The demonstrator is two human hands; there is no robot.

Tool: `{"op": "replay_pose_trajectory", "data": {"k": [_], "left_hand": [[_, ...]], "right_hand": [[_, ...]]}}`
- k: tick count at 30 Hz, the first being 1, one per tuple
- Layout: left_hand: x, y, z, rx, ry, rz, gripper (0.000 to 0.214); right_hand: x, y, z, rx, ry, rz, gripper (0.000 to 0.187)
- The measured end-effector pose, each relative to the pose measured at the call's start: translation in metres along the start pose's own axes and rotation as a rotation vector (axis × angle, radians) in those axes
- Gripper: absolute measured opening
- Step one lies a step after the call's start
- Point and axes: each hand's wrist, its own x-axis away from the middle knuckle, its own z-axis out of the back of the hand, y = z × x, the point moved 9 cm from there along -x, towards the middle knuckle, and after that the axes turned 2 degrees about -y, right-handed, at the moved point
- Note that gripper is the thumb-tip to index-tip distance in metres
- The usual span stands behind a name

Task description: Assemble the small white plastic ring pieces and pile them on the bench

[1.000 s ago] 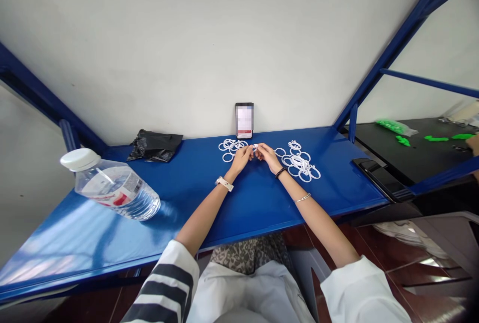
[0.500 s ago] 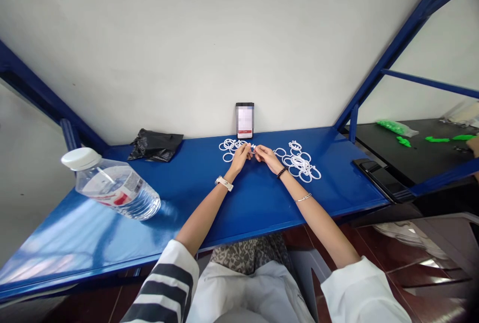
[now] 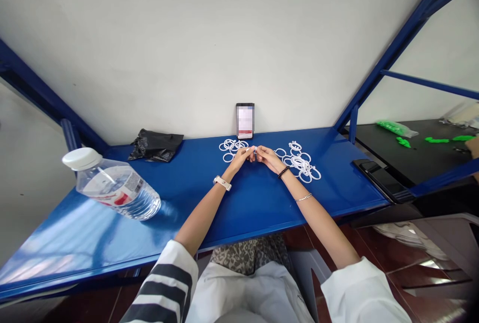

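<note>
My left hand (image 3: pixel 241 157) and my right hand (image 3: pixel 268 157) meet over the blue table, fingertips pinched together. Between them is a small white piece (image 3: pixel 255 150), mostly hidden by the fingers; it looks like part of a white ring. A loose group of white rings (image 3: pixel 227 157) lies just left of and behind my left hand. Right of my right hand is a larger heap of white rings (image 3: pixel 299 163), overlapping one another, some with small knobs on the rim.
A phone (image 3: pixel 245 121) leans upright against the wall behind my hands. On the blue table (image 3: pixel 239 208), a water bottle (image 3: pixel 116 188) and a black plastic bag (image 3: pixel 156 145) are at the left. Another dark phone (image 3: pixel 381 179) lies at the right edge. Green pieces (image 3: pixel 437 140) lie on the neighbouring black table.
My fingertips have come closer together around the small white piece, which shows less now. My wrists have shifted slightly; the ring groups lie as before.
</note>
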Motion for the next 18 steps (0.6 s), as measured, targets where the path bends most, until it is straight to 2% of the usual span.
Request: {"op": "replay_pose_trajectory", "data": {"k": [5, 18], "left_hand": [[0.0025, 0.0055, -0.0010, 0.003, -0.028, -0.018, 0.053], [0.0030, 0.0037, 0.0019, 0.011, -0.002, -0.006, 0.051]], "right_hand": [[0.0013, -0.0029, -0.0023, 0.041, -0.018, -0.002, 0.037], [0.0021, -0.0049, -0.0057, 0.085, -0.023, 0.010, 0.040]]}}
